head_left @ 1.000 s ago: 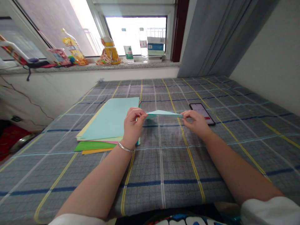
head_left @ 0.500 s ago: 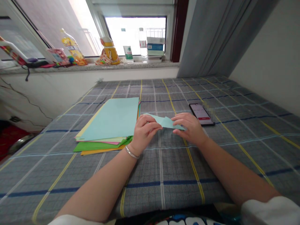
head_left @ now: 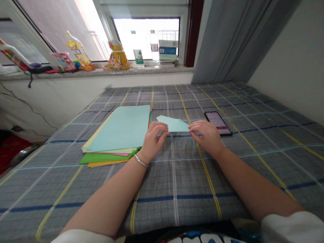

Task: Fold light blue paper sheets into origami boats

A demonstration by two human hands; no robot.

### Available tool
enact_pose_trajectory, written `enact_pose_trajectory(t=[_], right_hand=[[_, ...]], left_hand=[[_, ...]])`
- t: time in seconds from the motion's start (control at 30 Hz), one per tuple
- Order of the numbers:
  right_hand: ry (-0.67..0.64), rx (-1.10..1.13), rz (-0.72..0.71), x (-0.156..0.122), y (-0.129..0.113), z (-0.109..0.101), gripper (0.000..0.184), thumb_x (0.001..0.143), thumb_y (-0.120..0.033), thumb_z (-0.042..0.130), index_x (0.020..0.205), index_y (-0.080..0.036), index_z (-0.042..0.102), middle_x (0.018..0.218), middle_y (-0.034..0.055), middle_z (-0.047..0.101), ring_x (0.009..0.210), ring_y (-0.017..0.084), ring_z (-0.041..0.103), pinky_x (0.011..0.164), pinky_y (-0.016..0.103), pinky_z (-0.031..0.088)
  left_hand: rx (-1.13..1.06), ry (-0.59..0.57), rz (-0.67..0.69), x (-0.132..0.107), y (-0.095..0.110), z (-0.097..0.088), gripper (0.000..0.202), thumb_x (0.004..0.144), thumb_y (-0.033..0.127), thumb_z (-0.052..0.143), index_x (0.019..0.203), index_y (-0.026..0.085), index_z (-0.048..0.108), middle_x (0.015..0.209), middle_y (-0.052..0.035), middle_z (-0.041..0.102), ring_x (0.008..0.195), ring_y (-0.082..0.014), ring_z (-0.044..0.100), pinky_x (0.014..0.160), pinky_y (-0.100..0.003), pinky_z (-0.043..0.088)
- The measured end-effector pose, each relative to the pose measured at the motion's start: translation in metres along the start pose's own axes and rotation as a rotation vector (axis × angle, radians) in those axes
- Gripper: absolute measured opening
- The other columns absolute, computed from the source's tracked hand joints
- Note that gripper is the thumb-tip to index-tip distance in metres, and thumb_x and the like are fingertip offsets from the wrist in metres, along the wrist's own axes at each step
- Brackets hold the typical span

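The pale blue folded paper piece (head_left: 176,125) already has several slanted edges and a straight near edge, so some folding looks done; how much is left cannot be judged. It is in front of the person, above the grey plaid cloth (head_left: 192,175) covering the desk. The hands are apart: the left hand (head_left: 155,136) pinches its left part, the right hand (head_left: 206,136) its right corner.

To the left, a flat stack of coloured paper sheets (head_left: 121,128), pale blue on top, crowds the left hand most, its near right corner hidden behind that hand. A black-edged smartphone with a lit screen (head_left: 219,124) lies just beyond the right hand.
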State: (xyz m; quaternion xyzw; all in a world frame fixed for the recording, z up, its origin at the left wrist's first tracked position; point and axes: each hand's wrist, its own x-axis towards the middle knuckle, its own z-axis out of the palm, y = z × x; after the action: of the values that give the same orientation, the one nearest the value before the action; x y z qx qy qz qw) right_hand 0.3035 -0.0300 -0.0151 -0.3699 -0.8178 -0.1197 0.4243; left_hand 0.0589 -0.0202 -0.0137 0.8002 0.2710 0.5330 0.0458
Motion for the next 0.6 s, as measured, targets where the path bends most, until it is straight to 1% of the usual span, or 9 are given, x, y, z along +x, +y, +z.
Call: enact_pose_trajectory(t=[0.13, 0.2, 0.27, 0.37, 0.43, 0.5, 0.6], right_hand=[[0.017, -0.008, 0.017, -0.001, -0.001, 0.001, 0.01, 0.082, -0.014, 0.058, 0.082, -0.024, 0.061, 0.091, 0.0, 0.073, 0.091, 0.019, 0.066, 0.085, 0.036, 0.05], [-0.011, -0.019, 0.004, 0.0, -0.004, 0.001, 0.009, 0.081, -0.015, 0.059, 0.082, -0.024, 0.061, 0.091, -0.0001, 0.073, 0.092, 0.019, 0.066, 0.086, 0.037, 0.05], [-0.047, -0.028, -0.017, 0.0, -0.009, 0.001, 0.009, 0.082, -0.016, 0.059, 0.083, -0.024, 0.061, 0.091, -0.0004, 0.073, 0.093, 0.019, 0.065, 0.086, 0.036, 0.049], [-0.086, -0.025, -0.051, 0.001, -0.018, 0.004, 0.008, 0.084, -0.016, 0.058, 0.082, -0.023, 0.062, 0.09, -0.0011, 0.073, 0.093, 0.018, 0.065, 0.086, 0.035, 0.048], [-0.107, -0.016, -0.069, 0.002, -0.024, 0.006, 0.009, 0.085, -0.017, 0.057, 0.082, -0.024, 0.062, 0.089, -0.0012, 0.073, 0.094, 0.018, 0.065, 0.086, 0.035, 0.048], [-0.127, -0.007, -0.087, 0.002, -0.027, 0.009, 0.009, 0.085, -0.017, 0.057, 0.083, -0.024, 0.062, 0.09, -0.0013, 0.073, 0.094, 0.018, 0.064, 0.086, 0.034, 0.047], [-0.146, 0.007, -0.099, 0.002, -0.029, 0.012, 0.009, 0.085, -0.018, 0.057, 0.083, -0.024, 0.063, 0.091, -0.0012, 0.073, 0.094, 0.019, 0.064, 0.085, 0.034, 0.047]], left_hand=[[-0.014, -0.121, 0.018, 0.0, 0.003, 0.001, 0.005, 0.087, 0.014, 0.056, 0.089, 0.019, 0.056, 0.093, -0.0047, 0.061, 0.094, -0.0158, 0.058, 0.086, -0.034, 0.048], [0.025, -0.163, 0.042, 0.0, 0.004, 0.003, 0.004, 0.087, 0.015, 0.057, 0.088, 0.019, 0.059, 0.093, -0.0044, 0.062, 0.093, -0.0156, 0.058, 0.087, -0.034, 0.048], [0.075, -0.186, 0.066, -0.001, 0.005, 0.005, 0.004, 0.087, 0.018, 0.058, 0.087, 0.02, 0.062, 0.092, -0.003, 0.064, 0.092, -0.0151, 0.058, 0.093, -0.037, 0.046], [0.144, -0.192, 0.081, -0.002, 0.007, 0.009, 0.004, 0.087, 0.021, 0.06, 0.085, 0.022, 0.064, 0.089, -0.0006, 0.067, 0.097, -0.0161, 0.057, 0.105, -0.043, 0.038], [0.191, -0.191, 0.089, -0.003, 0.01, 0.011, 0.003, 0.086, 0.023, 0.062, 0.085, 0.023, 0.065, 0.088, 0.001, 0.068, 0.102, -0.0174, 0.056, 0.11, -0.048, 0.031], [0.253, -0.192, 0.104, -0.003, 0.013, 0.012, 0.003, 0.085, 0.025, 0.064, 0.084, 0.025, 0.066, 0.087, 0.003, 0.069, 0.104, -0.0186, 0.055, 0.114, -0.053, 0.022], [0.338, -0.192, 0.115, -0.004, 0.017, 0.012, 0.004, 0.084, 0.027, 0.065, 0.081, 0.027, 0.066, 0.085, 0.0046, 0.069, 0.108, -0.0207, 0.054, 0.115, -0.06, 0.009]])
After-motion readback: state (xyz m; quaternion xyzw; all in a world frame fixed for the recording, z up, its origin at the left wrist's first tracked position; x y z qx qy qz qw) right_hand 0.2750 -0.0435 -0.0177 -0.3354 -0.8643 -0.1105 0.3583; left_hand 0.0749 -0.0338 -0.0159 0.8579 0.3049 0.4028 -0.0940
